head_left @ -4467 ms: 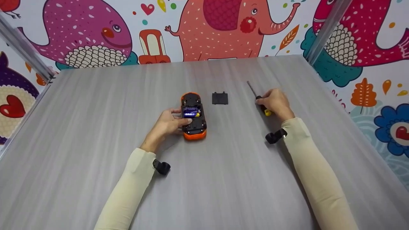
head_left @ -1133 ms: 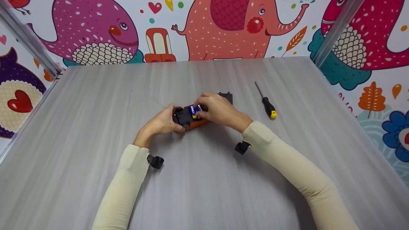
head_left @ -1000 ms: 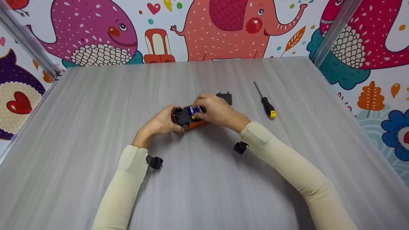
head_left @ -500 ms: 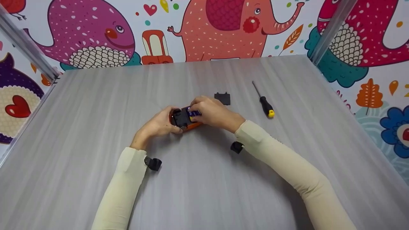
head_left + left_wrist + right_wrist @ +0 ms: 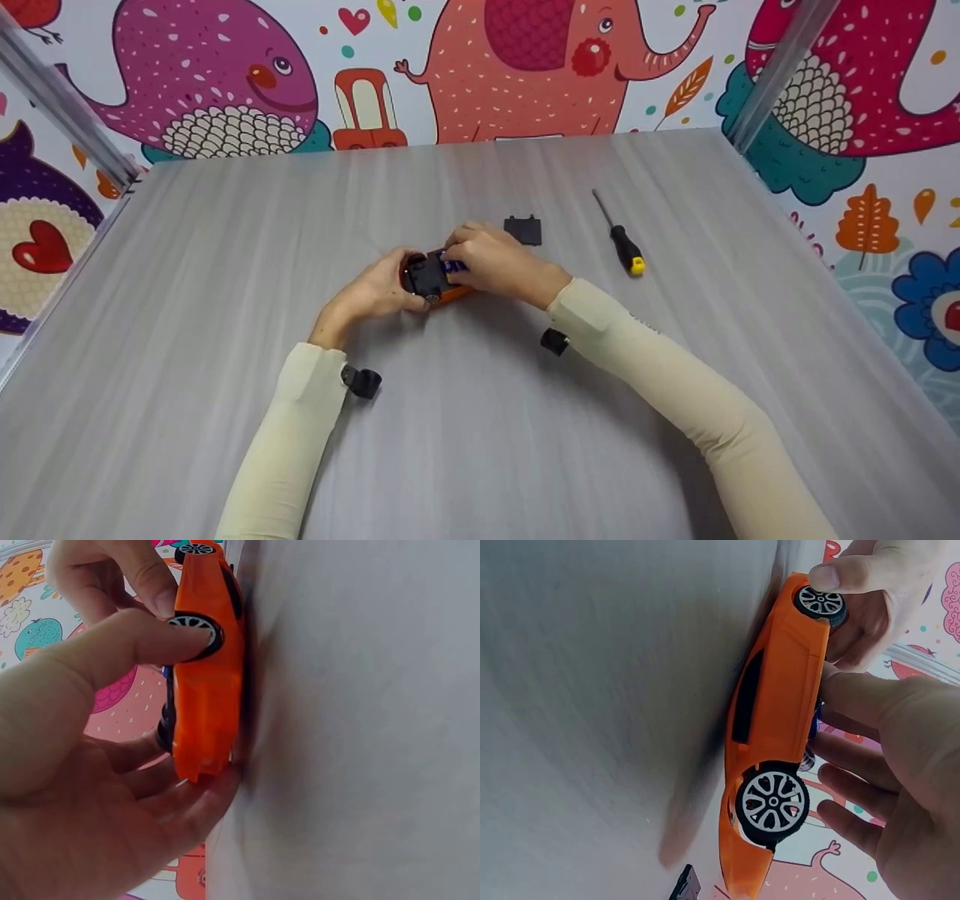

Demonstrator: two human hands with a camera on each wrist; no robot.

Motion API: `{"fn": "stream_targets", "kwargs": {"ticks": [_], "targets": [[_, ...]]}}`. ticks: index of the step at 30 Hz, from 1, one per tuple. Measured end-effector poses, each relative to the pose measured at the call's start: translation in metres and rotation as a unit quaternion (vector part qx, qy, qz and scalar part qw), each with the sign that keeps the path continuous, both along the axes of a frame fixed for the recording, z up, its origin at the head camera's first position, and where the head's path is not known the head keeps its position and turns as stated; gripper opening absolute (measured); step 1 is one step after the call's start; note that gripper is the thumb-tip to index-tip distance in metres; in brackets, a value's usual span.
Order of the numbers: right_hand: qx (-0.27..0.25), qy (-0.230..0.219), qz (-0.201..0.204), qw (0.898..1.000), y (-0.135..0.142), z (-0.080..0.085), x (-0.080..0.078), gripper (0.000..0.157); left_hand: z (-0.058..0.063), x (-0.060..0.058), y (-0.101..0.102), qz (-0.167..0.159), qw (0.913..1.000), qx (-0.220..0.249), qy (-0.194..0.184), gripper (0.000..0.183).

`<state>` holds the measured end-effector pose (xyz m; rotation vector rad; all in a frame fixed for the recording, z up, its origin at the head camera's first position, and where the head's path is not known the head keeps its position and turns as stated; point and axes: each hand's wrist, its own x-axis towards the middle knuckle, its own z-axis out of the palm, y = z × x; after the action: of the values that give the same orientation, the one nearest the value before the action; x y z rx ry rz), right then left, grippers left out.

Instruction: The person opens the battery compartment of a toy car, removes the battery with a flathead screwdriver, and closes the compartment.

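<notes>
An orange toy car point(image 5: 430, 277) lies upside down on the table, its black underside facing up. My left hand point(image 5: 375, 288) grips one end of it, the thumb against a wheel point(image 5: 196, 636) in the left wrist view. My right hand point(image 5: 504, 262) reaches into the open battery compartment, with thumb and fingertips pinching at a blue battery point(image 5: 453, 266). Those fingers mostly hide the batteries. In the right wrist view, the car's orange side point(image 5: 784, 682) shows with a thin strip of blue battery point(image 5: 815, 720) behind it.
A black battery cover point(image 5: 523, 230) lies just beyond my right hand. Farther right is a screwdriver point(image 5: 625, 247) with a black and yellow handle, its tip pointing away. The grey table point(image 5: 450, 420) meets a wall printed with cartoon animals at the back.
Earlier my right hand let go of the screwdriver and came over to the batteries. The car has turned from lengthwise to slanting crosswise. Over the last second, my right fingers shifted slightly left over the batteries.
</notes>
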<state>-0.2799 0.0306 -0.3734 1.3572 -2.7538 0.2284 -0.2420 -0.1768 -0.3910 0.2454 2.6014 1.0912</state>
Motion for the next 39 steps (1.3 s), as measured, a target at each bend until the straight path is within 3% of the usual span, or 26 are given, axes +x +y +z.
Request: {"fn": "stream_targets", "kwargs": {"ticks": [26, 39], "targets": [[-0.055, -0.016, 0.016, 0.998, 0.007, -0.007, -0.007, 0.035, 0.000, 0.000, 0.002, 0.005, 0.9999, -0.015, -0.003, 0.080], [-0.137, -0.055, -0.011, 0.989, 0.037, 0.003, -0.002, 0.035, -0.002, 0.001, 0.001, -0.002, 0.9996, -0.013, 0.023, 0.078]]}}
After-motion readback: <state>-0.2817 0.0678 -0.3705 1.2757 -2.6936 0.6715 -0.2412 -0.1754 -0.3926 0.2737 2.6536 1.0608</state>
